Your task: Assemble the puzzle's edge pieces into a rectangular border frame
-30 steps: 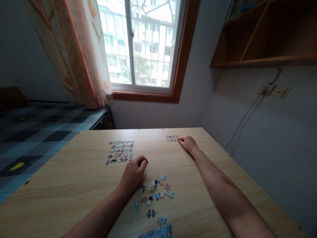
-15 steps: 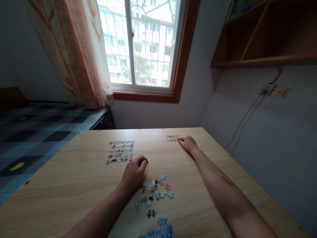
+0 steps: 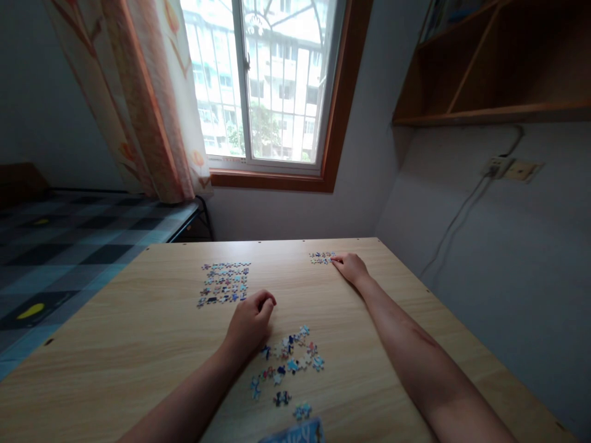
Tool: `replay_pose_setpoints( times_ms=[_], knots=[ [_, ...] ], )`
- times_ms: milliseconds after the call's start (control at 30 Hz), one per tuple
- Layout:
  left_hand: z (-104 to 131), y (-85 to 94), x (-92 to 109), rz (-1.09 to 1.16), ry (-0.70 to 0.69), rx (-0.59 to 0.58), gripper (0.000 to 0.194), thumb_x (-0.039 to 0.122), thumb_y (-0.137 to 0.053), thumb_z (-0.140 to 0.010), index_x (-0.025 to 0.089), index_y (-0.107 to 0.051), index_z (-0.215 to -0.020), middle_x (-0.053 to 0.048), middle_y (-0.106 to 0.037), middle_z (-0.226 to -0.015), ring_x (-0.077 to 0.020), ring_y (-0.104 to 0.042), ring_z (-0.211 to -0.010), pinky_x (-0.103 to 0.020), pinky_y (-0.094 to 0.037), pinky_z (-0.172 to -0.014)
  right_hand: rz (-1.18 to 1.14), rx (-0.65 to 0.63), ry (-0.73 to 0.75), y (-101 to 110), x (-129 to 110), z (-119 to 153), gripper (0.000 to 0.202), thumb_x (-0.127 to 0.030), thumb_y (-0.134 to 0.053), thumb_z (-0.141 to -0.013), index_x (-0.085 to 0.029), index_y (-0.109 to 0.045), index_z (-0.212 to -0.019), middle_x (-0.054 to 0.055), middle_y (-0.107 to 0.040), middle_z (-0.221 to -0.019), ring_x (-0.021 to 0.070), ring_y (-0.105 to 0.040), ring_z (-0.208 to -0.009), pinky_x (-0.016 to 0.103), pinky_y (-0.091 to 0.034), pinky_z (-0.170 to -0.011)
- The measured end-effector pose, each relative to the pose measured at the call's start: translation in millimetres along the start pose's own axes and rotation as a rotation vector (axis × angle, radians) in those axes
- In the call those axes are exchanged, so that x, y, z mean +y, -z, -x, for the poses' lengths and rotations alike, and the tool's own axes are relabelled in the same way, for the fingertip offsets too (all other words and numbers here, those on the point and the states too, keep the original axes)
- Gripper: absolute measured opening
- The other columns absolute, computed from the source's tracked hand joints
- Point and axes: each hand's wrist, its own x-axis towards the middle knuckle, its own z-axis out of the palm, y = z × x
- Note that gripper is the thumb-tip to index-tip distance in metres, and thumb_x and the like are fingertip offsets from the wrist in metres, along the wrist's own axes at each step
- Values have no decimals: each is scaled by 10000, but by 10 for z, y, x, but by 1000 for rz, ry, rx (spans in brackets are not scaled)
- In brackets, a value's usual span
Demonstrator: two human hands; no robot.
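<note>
At the far right of the table, my right hand (image 3: pixel 351 268) reaches out with thumb and forefinger pinched on a small jigsaw puzzle piece (image 3: pixel 333 260). It is at the right end of two short rows of puzzle pieces (image 3: pixel 318 255). My left hand (image 3: pixel 252 317) rests on the table with its fingers curled in; whatever they may hold is hidden. Beyond it, to the left, several puzzle pieces (image 3: pixel 225 282) lie in a neat block of rows. Nearer me, right of my left wrist, are scattered loose pieces (image 3: pixel 292 366).
A blue printed packet or box (image 3: pixel 302 432) shows partly at the bottom edge of the wooden table (image 3: pixel 152 344). The window (image 3: pixel 281 92) and curtain (image 3: pixel 148 111) are behind. A checked bed (image 3: pixel 92 221) stands left, and a wall shelf (image 3: pixel 489 111) hangs at the right.
</note>
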Motion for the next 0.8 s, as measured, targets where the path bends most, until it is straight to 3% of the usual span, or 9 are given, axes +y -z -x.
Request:
replay_pose_setpoints(
  times_ms=[367,567,800],
  knots=[
    [2,-8,6,-19,11,16,271,367,-413,-780,213,-625,-710,-20,-664,-666,-201,-608,-672,-305,-433,-686,-62,189,9,58,176,-6,297,-327,-534,-964,-247,-752,-1149,61,-746,-1146,199,-691,-1033,267,-505,-922],
    [5,-5,11,-21,7,21,271,358,-412,-786,211,-627,-710,-14,-655,-653,-197,-606,-671,-301,-430,-684,-51,140,60,19,147,32,237,-307,-591,-928,-272,-779,-1067,28,-757,-1096,184,-686,-1003,249,-504,-876],
    [-3,-14,14,-16,-7,27,266,348,-417,-782,207,-629,-702,-14,-655,-648,-193,-604,-660,-299,-430,-676,6,95,82,-19,92,59,241,-374,-587,-932,-304,-791,-1039,32,-748,-981,184,-673,-855,253,-489,-713]
  ],
)
